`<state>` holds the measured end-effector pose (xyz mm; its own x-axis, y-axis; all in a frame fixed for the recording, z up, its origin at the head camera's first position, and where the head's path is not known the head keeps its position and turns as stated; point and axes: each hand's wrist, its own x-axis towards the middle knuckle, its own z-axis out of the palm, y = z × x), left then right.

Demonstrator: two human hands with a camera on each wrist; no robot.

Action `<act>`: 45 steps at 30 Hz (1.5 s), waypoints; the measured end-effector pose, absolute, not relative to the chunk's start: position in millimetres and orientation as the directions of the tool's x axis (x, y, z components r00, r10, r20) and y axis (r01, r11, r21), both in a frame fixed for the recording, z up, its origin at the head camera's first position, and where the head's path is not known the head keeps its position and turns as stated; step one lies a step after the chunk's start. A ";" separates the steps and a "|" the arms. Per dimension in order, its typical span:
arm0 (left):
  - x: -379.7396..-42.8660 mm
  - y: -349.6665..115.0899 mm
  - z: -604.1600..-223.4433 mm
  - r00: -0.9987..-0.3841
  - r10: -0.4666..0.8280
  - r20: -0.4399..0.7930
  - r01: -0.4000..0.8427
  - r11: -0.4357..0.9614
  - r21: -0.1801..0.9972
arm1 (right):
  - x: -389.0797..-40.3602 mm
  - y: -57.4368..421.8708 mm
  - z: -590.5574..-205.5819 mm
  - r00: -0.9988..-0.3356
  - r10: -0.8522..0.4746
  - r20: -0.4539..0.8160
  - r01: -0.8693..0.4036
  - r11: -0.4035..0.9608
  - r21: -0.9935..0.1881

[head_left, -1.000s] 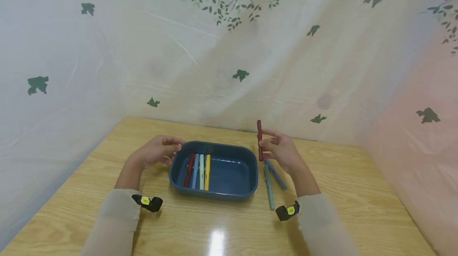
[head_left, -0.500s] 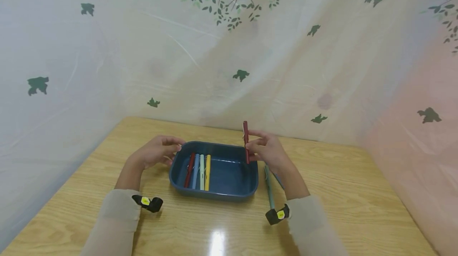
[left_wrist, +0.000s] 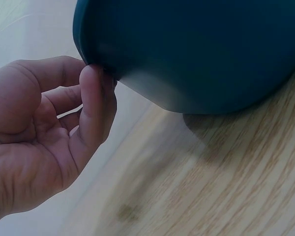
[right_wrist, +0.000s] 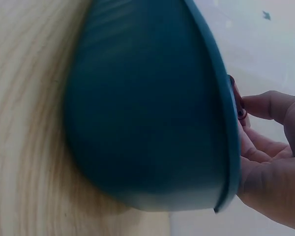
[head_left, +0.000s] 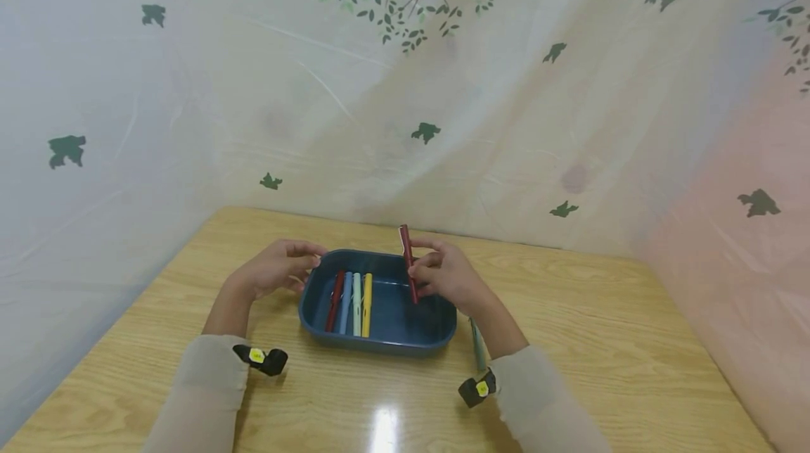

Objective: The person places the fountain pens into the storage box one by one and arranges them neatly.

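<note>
A dark blue rectangular bin (head_left: 380,349) with rounded corners stands on the table. My left hand (head_left: 281,268) pinches its left rim between thumb and fingers; the left wrist view has the fingertips at the bin wall (left_wrist: 196,54). Over the right half of the bin, my right hand (head_left: 446,271) holds a dark red pen (head_left: 408,263) tilted, clip end up. Inside the bin, on its left side, lie a red pen (head_left: 335,300), a blue pen (head_left: 346,302), a pale green pen (head_left: 357,304) and a yellow pen (head_left: 367,304) in a row.
To the right of the bin, a grey-green pen (head_left: 477,346) lies on the wooden table (head_left: 316,411), partly covered by my right forearm. A patterned curtain (head_left: 354,157) hangs along the table's back edge.
My right hand has carried the dark red pen leftward from beside the bin to above its right half, tilting it somewhat. The left hand and bin have stayed put.
</note>
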<state>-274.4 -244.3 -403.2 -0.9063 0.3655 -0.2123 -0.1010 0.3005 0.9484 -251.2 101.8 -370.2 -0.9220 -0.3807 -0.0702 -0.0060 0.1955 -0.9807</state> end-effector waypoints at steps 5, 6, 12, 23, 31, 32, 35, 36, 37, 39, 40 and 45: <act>-274.1 -246.2 -403.9 -0.907 0.362 -0.213 -0.097 0.311 0.945 | -247.4 92.2 -371.9 -0.916 -0.392 -0.091 -0.007 0.241 -0.971; -274.0 -246.5 -404.0 -0.906 0.366 -0.210 -0.093 0.312 0.945 | -246.9 90.3 -372.6 -0.914 -0.395 -0.096 -0.007 0.250 -0.968; -272.7 -247.0 -403.9 -0.905 0.373 -0.205 -0.088 0.308 0.947 | -244.1 80.8 -378.2 -0.895 -0.429 -0.123 -0.016 0.306 -0.952; -272.6 -246.5 -404.1 -0.905 0.372 -0.205 -0.092 0.300 0.950 | -238.7 72.6 -385.9 -0.870 -0.469 -0.152 -0.017 0.337 -0.941; -271.6 -245.5 -403.0 -0.906 0.368 -0.210 -0.096 0.303 0.948 | -237.3 71.2 -389.8 -0.852 -0.488 -0.189 -0.021 0.393 -0.919; -271.4 -245.5 -403.1 -0.906 0.366 -0.211 -0.099 0.302 0.948 | -236.9 71.0 -390.4 -0.851 -0.487 -0.197 -0.017 0.401 -0.916; -270.5 -245.5 -403.0 -0.906 0.367 -0.210 -0.101 0.295 0.950 | -235.4 70.2 -392.7 -0.847 -0.480 -0.226 0.001 0.425 -0.905; -269.9 -245.5 -402.9 -0.905 0.371 -0.208 -0.101 0.289 0.952 | -234.8 69.9 -393.5 -0.847 -0.476 -0.236 0.007 0.433 -0.901; -269.5 -245.6 -402.9 -0.904 0.375 -0.206 -0.100 0.283 0.954 | -234.1 69.5 -394.1 -0.847 -0.472 -0.245 0.013 0.442 -0.897; -268.4 -245.8 -402.9 -0.901 0.383 -0.203 -0.100 0.273 0.957 | -232.8 68.6 -395.6 -0.848 -0.461 -0.263 0.030 0.453 -0.891; -268.1 -245.9 -403.1 -0.901 0.385 -0.202 -0.099 0.270 0.958 | -232.1 68.3 -396.1 -0.848 -0.456 -0.271 0.041 0.454 -0.890; -268.0 -246.0 -404.5 -0.902 0.379 -0.205 -0.102 0.273 0.957 | -230.3 68.2 -398.8 -0.846 -0.437 -0.305 0.095 0.439 -0.893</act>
<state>-268.0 -246.0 -404.5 -0.9025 0.3791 -0.2046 -0.1021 0.2730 0.9566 -230.3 68.2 -398.8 -0.8460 -0.4374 -0.3048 0.0947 0.4393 -0.8933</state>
